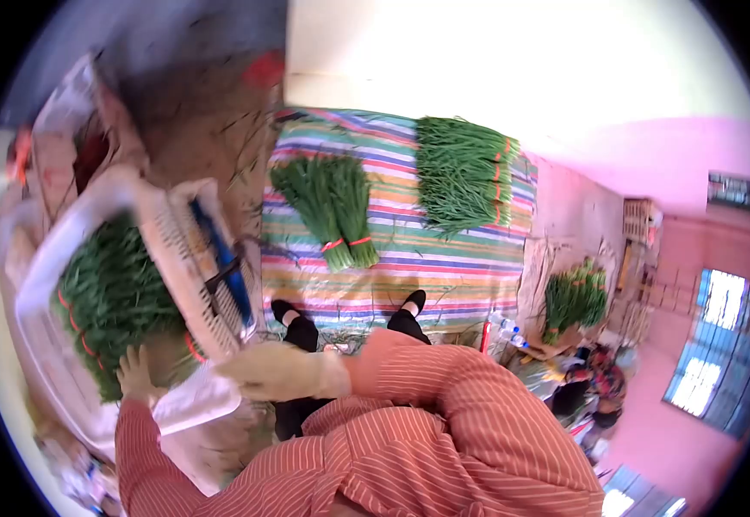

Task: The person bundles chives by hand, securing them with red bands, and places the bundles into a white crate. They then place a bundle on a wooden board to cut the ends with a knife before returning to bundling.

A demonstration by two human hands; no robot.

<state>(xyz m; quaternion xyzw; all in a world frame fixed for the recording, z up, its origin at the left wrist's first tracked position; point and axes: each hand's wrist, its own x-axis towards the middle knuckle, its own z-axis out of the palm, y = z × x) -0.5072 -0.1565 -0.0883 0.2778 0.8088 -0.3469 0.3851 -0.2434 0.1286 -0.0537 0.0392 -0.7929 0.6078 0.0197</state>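
My left hand (136, 375), in a light glove, reaches into a white crate (37, 302) and rests with spread fingers at the edge of the green leafy bundles (116, 280), which have red bands. My right hand (276, 370), also gloved, is stretched to the left beside the crate's near right corner. Its fingers are blurred, so whether they grip the rim is unclear. Two banded green bundles (332, 207) lie on the striped sheet (392, 297) in front of my feet. A row of several more bundles (461, 177) lies farther right on it.
A second crate-like container (211, 258) with something blue stands against the white crate. Bottles (506, 329) and another pile of greens (575, 297) are to the right. A person (603, 379) in dark patterned clothing is at the lower right. A pale wall (513, 60) borders the sheet.
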